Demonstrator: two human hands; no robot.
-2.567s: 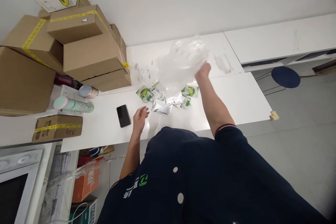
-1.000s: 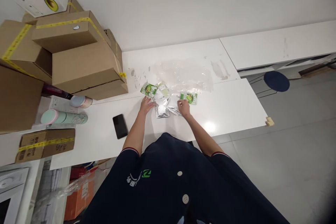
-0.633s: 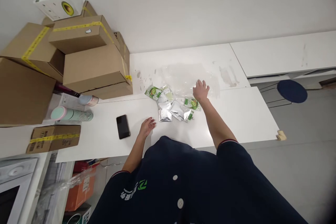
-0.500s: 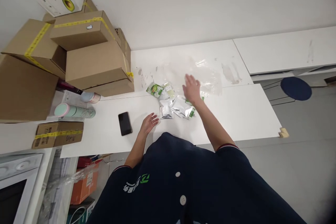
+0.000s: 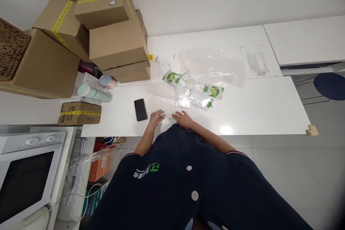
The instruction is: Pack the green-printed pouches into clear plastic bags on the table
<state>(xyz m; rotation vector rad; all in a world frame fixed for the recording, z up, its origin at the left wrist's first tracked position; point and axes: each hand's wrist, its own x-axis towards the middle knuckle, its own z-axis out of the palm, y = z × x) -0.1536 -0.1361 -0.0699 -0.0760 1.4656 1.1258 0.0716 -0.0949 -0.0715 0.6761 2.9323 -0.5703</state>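
Observation:
Both my hands are at the table's front edge, close together, with a thin clear plastic bag [image 5: 164, 95] stretching away from them. My left hand [image 5: 157, 118] has its fingers drawn together at the bag's near edge. My right hand [image 5: 183, 119] comes in from the other side, fingertips on the same edge; the film is hard to see there. Beyond lie a silver foil pouch [image 5: 198, 97], a second silver pouch [image 5: 182, 101] partly under the film, a green printed pouch [image 5: 171, 77], another green pouch [image 5: 215, 91], and a pale green packet [image 5: 186, 77].
A black phone [image 5: 140, 110] lies left of my left hand. Cardboard boxes [image 5: 118, 46] are stacked at the back left, near a mint-green bottle [image 5: 94, 93] and a jar [image 5: 107, 81]. More clear plastic [image 5: 215, 63] is spread behind the pouches. A microwave [image 5: 29, 176] stands lower left.
My right hand has come back from above the pouches to the front edge beside my left hand. Clear film now lies left of the pouches. My left fingers have closed. The view has shifted.

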